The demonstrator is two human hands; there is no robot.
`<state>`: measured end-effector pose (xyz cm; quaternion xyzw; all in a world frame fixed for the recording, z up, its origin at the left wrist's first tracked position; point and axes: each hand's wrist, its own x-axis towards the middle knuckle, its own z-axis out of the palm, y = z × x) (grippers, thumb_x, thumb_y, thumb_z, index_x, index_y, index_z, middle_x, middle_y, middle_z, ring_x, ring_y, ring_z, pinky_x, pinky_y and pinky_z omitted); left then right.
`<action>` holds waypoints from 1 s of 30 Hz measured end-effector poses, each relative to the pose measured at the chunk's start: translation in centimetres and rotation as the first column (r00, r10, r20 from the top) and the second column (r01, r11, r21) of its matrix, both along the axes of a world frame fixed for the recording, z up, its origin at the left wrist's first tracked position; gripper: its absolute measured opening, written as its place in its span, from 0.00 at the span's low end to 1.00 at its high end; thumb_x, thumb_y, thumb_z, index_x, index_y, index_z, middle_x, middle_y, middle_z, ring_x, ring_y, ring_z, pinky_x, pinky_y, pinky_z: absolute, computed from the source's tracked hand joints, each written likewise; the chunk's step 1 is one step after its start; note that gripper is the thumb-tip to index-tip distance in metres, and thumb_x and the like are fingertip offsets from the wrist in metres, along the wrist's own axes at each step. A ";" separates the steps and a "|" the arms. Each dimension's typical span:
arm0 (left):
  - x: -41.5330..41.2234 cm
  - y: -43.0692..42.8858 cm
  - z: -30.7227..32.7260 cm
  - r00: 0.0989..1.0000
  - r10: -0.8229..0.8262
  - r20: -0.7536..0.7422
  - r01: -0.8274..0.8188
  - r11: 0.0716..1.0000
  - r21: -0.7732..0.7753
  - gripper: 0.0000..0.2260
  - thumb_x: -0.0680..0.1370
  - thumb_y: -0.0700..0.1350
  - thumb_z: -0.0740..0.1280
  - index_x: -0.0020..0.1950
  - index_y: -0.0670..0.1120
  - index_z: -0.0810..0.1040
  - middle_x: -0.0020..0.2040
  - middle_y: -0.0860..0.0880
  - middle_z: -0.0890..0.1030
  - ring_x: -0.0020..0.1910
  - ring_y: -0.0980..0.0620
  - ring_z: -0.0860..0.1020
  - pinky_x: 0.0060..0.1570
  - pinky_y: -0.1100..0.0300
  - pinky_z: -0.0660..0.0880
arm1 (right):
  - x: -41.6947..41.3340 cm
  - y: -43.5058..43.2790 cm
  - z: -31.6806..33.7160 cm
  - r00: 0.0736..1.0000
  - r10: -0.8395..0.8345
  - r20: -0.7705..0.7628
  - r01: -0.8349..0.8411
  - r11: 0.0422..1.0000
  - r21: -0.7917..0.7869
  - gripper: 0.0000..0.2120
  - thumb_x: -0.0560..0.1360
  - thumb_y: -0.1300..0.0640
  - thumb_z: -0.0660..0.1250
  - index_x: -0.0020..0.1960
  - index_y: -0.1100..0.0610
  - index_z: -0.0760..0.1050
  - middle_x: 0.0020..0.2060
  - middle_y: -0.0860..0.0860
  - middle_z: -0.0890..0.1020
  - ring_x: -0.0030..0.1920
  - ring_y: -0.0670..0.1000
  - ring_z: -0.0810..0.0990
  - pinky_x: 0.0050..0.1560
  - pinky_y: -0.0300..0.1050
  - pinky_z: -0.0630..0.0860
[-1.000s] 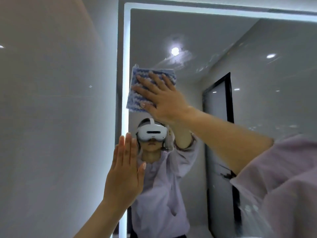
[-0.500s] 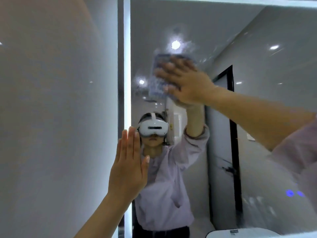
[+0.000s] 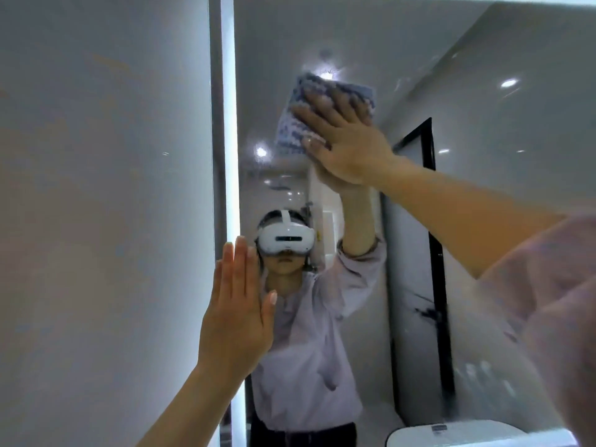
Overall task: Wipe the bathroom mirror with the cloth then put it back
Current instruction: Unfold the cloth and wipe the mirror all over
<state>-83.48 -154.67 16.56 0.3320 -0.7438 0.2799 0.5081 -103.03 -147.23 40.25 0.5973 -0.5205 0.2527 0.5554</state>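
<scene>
**Right hand (image 3: 348,146) presses cloth (image 3: 300,101) flat to mirror (image 3: 483,91)**

The grip is wide. The right hand's fingers are straight and spread, and the palm pushes the blue-and-white patterned cloth against the glass in the upper centre of the frame. The cloth's top and left edges show past the fingertips. The left hand (image 3: 235,317), lower centre-left, is raised with straight fingers held together and holds nothing. It is at the mirror's glowing white light strip (image 3: 229,124); whether it touches the glass cannot be told. A plain grey wall (image 3: 96,188) fills the left of the frame. A pale lilac sleeve (image 3: 548,301) shows at the right edge. The mirror reflects the person, who wears a white headset (image 3: 285,238).
</scene>
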 end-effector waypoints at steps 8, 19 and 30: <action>-0.1 0.0 0.0 0.999 -0.012 -0.034 0.014 0.999 0.040 0.30 0.80 0.55 0.49 0.77 0.43 0.45 0.78 0.45 0.44 0.77 0.47 0.41 0.75 0.55 0.42 | 0.7 -0.6 -4.6 0.978 0.003 0.210 0.024 0.992 -0.128 0.26 0.80 0.44 0.46 0.77 0.47 0.47 0.78 0.51 0.48 0.77 0.58 0.42 0.73 0.56 0.35; 0.0 0.5 0.1 1.000 -0.021 -0.018 0.022 0.997 0.075 0.30 0.81 0.57 0.48 0.76 0.43 0.42 0.78 0.45 0.41 0.76 0.46 0.40 0.75 0.53 0.44 | 3.2 -1.5 -5.3 0.926 0.024 0.377 0.045 0.984 -0.171 0.26 0.81 0.46 0.47 0.77 0.47 0.46 0.78 0.50 0.46 0.76 0.57 0.40 0.72 0.57 0.33; 0.1 0.5 0.2 0.999 -0.052 -0.012 0.053 0.997 0.059 0.30 0.80 0.57 0.45 0.76 0.40 0.47 0.78 0.42 0.47 0.77 0.43 0.45 0.74 0.48 0.51 | 0.2 -0.4 -3.4 0.906 0.059 0.418 0.000 0.990 -0.139 0.24 0.82 0.46 0.46 0.76 0.42 0.45 0.78 0.47 0.46 0.77 0.54 0.40 0.74 0.55 0.35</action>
